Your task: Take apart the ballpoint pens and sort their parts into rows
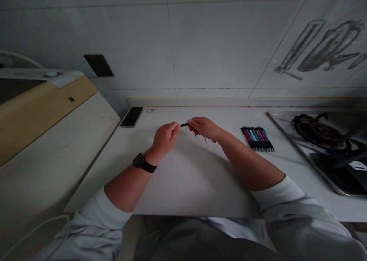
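Between my two hands, above the white counter, runs a short black pen part [184,124]. My left hand [166,136] pinches its left end between thumb and fingers. At its other end, my right hand [204,127] has its fingertips closed on it. Just below my right hand lie small loose pieces, among them a thin pale rod [205,139] and a red piece [214,141] partly hidden by my wrist. To the right, a row of several pens [257,139] in red, blue, white and black lies side by side on the counter.
A phone [132,117] lies at the counter's back left, beside a small wire loop [150,110]. A gas stove [323,146] is set in at the right. On the left stands a large white appliance or cabinet [65,131]. The tiled wall [212,43] rises behind.
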Demonstrator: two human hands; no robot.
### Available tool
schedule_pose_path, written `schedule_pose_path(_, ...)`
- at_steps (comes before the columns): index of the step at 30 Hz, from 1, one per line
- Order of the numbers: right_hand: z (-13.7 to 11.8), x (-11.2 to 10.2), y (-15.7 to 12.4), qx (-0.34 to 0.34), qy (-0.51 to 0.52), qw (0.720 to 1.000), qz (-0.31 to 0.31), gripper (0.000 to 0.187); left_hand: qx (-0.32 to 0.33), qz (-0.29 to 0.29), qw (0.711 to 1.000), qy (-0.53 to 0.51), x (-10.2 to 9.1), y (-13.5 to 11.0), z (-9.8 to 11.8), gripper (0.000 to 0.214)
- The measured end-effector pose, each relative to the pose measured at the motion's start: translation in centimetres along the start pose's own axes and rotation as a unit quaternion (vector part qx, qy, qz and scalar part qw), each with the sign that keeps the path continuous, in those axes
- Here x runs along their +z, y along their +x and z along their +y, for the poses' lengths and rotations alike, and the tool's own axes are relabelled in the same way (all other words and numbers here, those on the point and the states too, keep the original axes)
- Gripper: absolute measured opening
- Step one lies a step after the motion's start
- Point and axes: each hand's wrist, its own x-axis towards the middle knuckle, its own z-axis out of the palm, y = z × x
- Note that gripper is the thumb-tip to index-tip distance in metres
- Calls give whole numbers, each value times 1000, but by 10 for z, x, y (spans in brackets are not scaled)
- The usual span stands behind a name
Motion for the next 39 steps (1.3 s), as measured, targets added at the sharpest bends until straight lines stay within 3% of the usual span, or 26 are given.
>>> schedule_pose_path(4, 3, 3, 1, -14, 2, 1000, 21, 39, -40, -12, 997, -63, 3, 0, -2, 31)
schedule_pose_path(9, 6, 5, 1, -89, -42, 993, 66, 33, -87, -21, 981, -170, 5, 1, -4, 36)
schedule_pose_path(15, 13, 6, 5, -35, 44, 997, 46, 44, -61, -22, 989, -131, 4, -1, -2, 36)
schedule_pose_path(20, 20, 8, 9, -52, 98, 993, 48, 21, -67, -22, 992, -101, 3, -1, -2, 36)
schedule_pose_path(22, 21, 9, 10, -33, 122, 991, 37, 23, -69, -19, 993, -94, 3, -1, -2, 36)
schedule_pose_path(25, 22, 10, 10, -19, 97, 995, 14, 33, -65, -24, 994, -85, 3, 0, -1, 36)
schedule_pose_path(29, 22, 10, 9, -29, 90, 995, 35, 15, -68, -28, 994, -79, 3, 0, -1, 36)
schedule_pose_path(33, 22, 10, 9, -12, 43, 998, 40, 25, -69, -37, 993, -86, 3, -1, -1, 36)
schedule_pose_path(35, 23, 11, 10, -21, 40, 998, 39, 23, -76, -40, 992, -96, 4, -2, -2, 37)
schedule_pose_path(38, 26, 12, 12, -67, 75, 993, 58, 3, -107, -37, 982, -152, 8, -1, -5, 39)
schedule_pose_path(39, 27, 13, 12, -87, 81, 990, 69, 7, -125, -37, 973, -191, 10, 0, -5, 38)
